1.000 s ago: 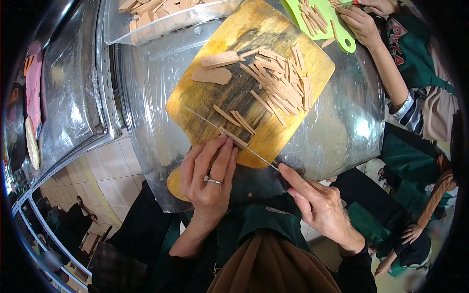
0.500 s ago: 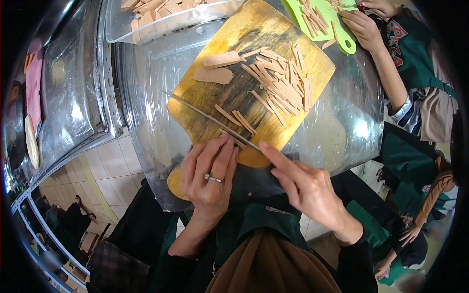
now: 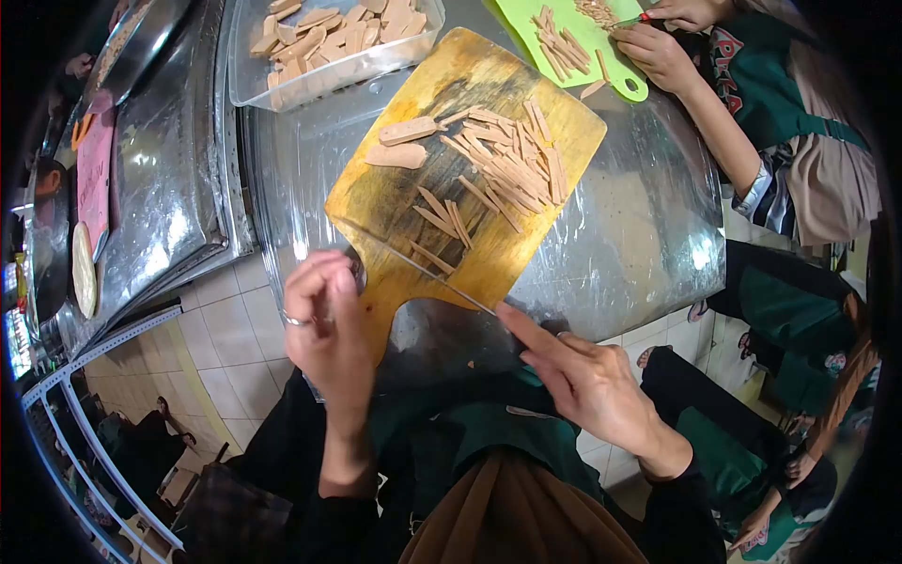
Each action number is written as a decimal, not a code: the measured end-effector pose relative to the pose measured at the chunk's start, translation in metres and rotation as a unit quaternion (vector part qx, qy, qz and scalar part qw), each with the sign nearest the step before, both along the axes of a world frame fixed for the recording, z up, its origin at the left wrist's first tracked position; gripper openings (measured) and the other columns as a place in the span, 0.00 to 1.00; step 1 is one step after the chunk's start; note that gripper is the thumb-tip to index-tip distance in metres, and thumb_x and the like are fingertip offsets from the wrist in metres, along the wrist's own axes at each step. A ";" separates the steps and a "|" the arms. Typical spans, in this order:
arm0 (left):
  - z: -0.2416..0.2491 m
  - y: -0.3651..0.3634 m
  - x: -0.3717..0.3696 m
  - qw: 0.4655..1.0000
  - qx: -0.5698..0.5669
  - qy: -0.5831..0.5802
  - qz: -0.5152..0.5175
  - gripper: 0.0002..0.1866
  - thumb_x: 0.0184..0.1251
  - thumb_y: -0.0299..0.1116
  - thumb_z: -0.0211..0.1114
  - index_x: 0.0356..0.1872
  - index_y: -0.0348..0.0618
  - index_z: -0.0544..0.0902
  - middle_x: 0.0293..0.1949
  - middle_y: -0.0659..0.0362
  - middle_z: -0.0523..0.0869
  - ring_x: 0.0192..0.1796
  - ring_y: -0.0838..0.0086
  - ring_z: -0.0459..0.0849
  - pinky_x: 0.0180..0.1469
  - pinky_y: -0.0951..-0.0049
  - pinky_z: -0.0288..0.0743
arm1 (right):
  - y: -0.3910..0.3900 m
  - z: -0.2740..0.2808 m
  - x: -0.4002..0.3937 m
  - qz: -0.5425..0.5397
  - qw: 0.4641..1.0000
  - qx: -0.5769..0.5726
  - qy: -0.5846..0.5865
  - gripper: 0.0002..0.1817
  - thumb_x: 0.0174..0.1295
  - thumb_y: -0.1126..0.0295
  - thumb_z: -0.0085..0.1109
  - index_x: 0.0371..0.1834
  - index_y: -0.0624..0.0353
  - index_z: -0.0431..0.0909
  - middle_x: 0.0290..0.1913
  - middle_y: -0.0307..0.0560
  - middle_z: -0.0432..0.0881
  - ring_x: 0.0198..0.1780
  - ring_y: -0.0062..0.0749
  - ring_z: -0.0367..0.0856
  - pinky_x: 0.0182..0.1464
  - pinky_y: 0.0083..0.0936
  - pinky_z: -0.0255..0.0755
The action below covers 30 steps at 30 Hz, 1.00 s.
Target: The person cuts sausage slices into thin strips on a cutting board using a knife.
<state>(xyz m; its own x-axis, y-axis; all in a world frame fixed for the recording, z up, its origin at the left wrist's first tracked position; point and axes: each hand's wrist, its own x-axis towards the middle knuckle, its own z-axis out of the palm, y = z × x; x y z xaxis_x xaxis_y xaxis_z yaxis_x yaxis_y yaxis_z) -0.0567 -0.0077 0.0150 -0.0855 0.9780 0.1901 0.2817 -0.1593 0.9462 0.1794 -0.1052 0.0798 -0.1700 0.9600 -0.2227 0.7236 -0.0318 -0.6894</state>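
Note:
My right hand (image 3: 587, 381) grips a knife, index finger extended along it; the handle is hidden in the palm. Its thin blade (image 3: 413, 261) lies slantwise over the near part of a worn wooden cutting board (image 3: 564, 122). Just beyond the blade are a few loose tan strips (image 3: 442, 214). Farther up sits a pile of similar strips (image 3: 507, 160), beside two flat tan slices (image 3: 396, 155) with rounded ends. My left hand (image 3: 324, 324), wearing a ring, is raised left of the board's handle with fingers curled in. Whether it holds anything is hidden.
A clear plastic tub (image 3: 338, 68) of tan pieces stands beyond the board. At upper right, another person's hands (image 3: 653, 56) work over a green cutting board (image 3: 564, 70) with strips. A plastic-covered metal table (image 3: 648, 226) lies underneath; another metal surface (image 3: 160, 216) is at left.
My left hand has come off the board, moving left and upward with its fingers curling. Another strip lies separate beside the blade. The view has shifted slightly; my right hand keeps the knife.

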 end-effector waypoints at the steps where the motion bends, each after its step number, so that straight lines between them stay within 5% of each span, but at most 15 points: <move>1: 0.001 0.008 -0.005 1.000 -0.003 0.010 0.002 0.06 0.77 0.20 0.64 0.50 0.35 0.85 0.55 0.52 0.85 0.57 0.70 0.83 0.61 0.72 0.77 | -0.001 -0.002 -0.001 -0.005 1.000 0.000 -0.007 0.36 0.72 0.73 0.63 0.83 0.37 0.66 0.20 0.49 0.75 0.20 0.45 0.77 0.25 0.41 0.76; 6: 0.009 0.056 -0.008 0.985 0.001 0.152 -0.085 0.12 0.79 0.26 0.64 0.58 0.36 0.87 0.58 0.53 0.88 0.62 0.70 0.84 0.67 0.69 0.75 | 0.000 -0.004 0.007 -0.051 0.997 0.002 -0.064 0.34 0.73 0.73 0.61 0.82 0.37 0.67 0.26 0.52 0.84 0.24 0.52 0.84 0.30 0.42 0.80; 9: 0.007 0.078 -0.001 0.965 0.039 0.227 -0.126 0.12 0.75 0.28 0.67 0.56 0.39 0.89 0.56 0.49 0.89 0.62 0.58 0.85 0.67 0.63 0.75 | 0.001 -0.013 0.020 -0.104 0.991 0.086 -0.013 0.32 0.74 0.73 0.61 0.81 0.40 0.69 0.34 0.58 0.89 0.27 0.55 0.87 0.35 0.45 0.82; 13: 0.012 0.092 0.013 0.946 0.054 0.285 -0.146 0.14 0.74 0.31 0.68 0.57 0.41 0.89 0.58 0.51 0.89 0.61 0.55 0.84 0.67 0.59 0.74 | 0.005 -0.002 0.032 -0.176 0.981 -0.067 0.041 0.30 0.76 0.73 0.57 0.80 0.42 0.70 0.42 0.62 0.90 0.36 0.58 0.90 0.40 0.37 0.82; 19: 0.008 0.099 0.019 0.911 0.125 0.372 -0.128 0.12 0.68 0.34 0.74 0.49 0.41 0.88 0.48 0.54 0.89 0.49 0.58 0.84 0.54 0.60 0.75 | 0.003 -0.010 0.031 -0.169 0.981 -0.047 0.084 0.28 0.77 0.72 0.55 0.80 0.44 0.70 0.63 0.62 0.84 0.50 0.63 0.88 0.48 0.39 0.82; 24: 0.016 0.081 0.023 0.901 0.118 0.399 -0.120 0.13 0.69 0.35 0.74 0.47 0.39 0.87 0.39 0.54 0.86 0.44 0.60 0.83 0.49 0.63 0.74 | 0.000 -0.010 0.027 -0.152 0.984 -0.041 0.081 0.28 0.78 0.70 0.56 0.81 0.42 0.69 0.64 0.59 0.83 0.50 0.63 0.87 0.50 0.46 0.82; 27: 0.028 0.057 0.026 0.930 -0.041 0.309 -0.192 0.11 0.71 0.34 0.72 0.47 0.37 0.87 0.36 0.54 0.85 0.40 0.65 0.82 0.44 0.66 0.74 | -0.001 -0.010 0.027 -0.148 0.986 -0.034 0.069 0.28 0.78 0.70 0.56 0.80 0.42 0.69 0.62 0.61 0.84 0.49 0.64 0.87 0.50 0.47 0.82; 28: 0.037 0.048 0.030 0.934 -0.105 0.274 -0.202 0.10 0.71 0.35 0.71 0.44 0.38 0.87 0.41 0.50 0.87 0.44 0.55 0.83 0.48 0.57 0.75 | -0.002 -0.010 0.028 -0.147 0.986 -0.033 0.069 0.28 0.78 0.70 0.56 0.80 0.42 0.69 0.60 0.61 0.85 0.48 0.64 0.87 0.49 0.48 0.82; 30: 0.032 0.041 0.031 0.951 -0.061 0.248 -0.175 0.10 0.72 0.33 0.70 0.45 0.37 0.86 0.41 0.49 0.87 0.43 0.56 0.83 0.48 0.58 0.75 | -0.002 -0.010 0.028 -0.144 0.987 -0.024 0.064 0.28 0.78 0.70 0.56 0.80 0.43 0.69 0.57 0.63 0.86 0.47 0.65 0.87 0.48 0.48 0.82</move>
